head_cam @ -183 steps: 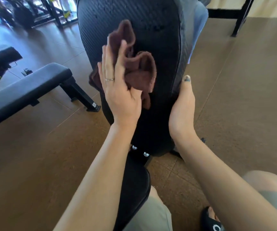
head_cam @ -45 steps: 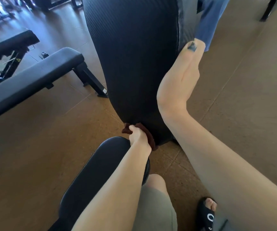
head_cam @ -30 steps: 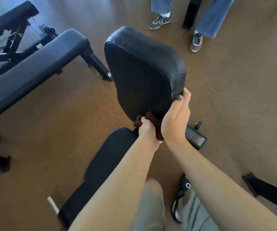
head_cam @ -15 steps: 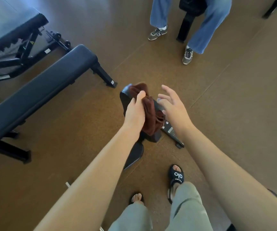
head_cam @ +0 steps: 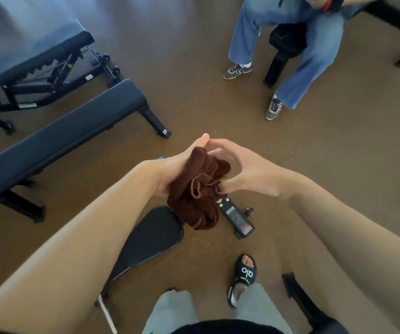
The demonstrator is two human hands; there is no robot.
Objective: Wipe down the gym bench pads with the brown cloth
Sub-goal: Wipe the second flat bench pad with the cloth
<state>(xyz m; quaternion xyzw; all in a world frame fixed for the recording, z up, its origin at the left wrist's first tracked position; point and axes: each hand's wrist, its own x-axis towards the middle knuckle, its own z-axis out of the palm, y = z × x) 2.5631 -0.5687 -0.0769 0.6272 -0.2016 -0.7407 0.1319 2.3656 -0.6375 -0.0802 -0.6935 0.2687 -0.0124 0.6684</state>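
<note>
The brown cloth (head_cam: pixel 200 189) hangs bunched between both hands, high above the floor. My left hand (head_cam: pixel 177 167) grips it from the left side. My right hand (head_cam: pixel 240 172) pinches its right edge with curled fingers. Directly below the cloth lies the black seat pad (head_cam: pixel 150 239) of the bench I was wiping. The upright back pad of that bench is hidden behind the cloth and hands. A long flat black bench pad (head_cam: pixel 59 138) stands to the left.
The bench's base bar with a label (head_cam: pixel 238 220) lies on the brown floor beside my sandalled foot (head_cam: pixel 243 276). An adjustable bench frame (head_cam: pixel 44 68) stands far left. A seated person in blue jeans (head_cam: pixel 314 51) is at the top right.
I have stood up, so the view now looks down from higher. The cloth has come off the back pad, and my right hand left the pad's edge and took the cloth.
</note>
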